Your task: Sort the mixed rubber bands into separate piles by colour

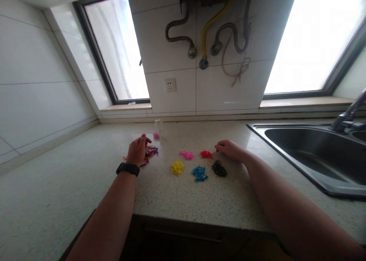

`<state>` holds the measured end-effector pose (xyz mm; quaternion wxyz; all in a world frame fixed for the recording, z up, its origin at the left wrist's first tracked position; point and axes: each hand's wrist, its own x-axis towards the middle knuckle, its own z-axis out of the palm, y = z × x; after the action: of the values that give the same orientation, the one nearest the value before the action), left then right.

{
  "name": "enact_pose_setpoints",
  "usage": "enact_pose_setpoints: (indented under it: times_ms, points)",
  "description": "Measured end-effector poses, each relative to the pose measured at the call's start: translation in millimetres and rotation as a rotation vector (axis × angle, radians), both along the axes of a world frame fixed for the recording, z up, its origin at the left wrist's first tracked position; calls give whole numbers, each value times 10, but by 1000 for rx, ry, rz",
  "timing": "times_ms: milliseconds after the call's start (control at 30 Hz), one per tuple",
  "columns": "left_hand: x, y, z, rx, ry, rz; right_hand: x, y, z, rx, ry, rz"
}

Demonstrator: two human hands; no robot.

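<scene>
My left hand [138, 149], with a black band on its wrist, is at a pile of mixed-colour rubber bands [151, 151] and covers part of it. Its fingers are curled, and what they hold, if anything, is hidden. Just right of the small red rubber-band pile [206, 154], my right hand [230, 149] is low over the counter with fingertips pressed together; I cannot make out anything in them. Between the hands lie pink [187, 155], yellow [177, 168], blue [199, 173] and black [219, 168] rubber-band piles, each apart from the others.
A clear cup [158, 126] stands behind my left hand, near a small pink clump [156, 136]. The speckled counter [183, 203] runs to a tiled wall. A steel sink [311, 154] with a faucet [347, 118] is at the right. Pipes hang above.
</scene>
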<state>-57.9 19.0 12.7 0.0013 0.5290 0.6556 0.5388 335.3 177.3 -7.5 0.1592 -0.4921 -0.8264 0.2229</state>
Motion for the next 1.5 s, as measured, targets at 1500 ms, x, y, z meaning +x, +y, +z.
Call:
enact_pose_setpoints:
  times_ms: [1500]
  points:
    - [-84, 77, -18, 64, -70, -7, -2546, -824, 265, 300, -363, 322]
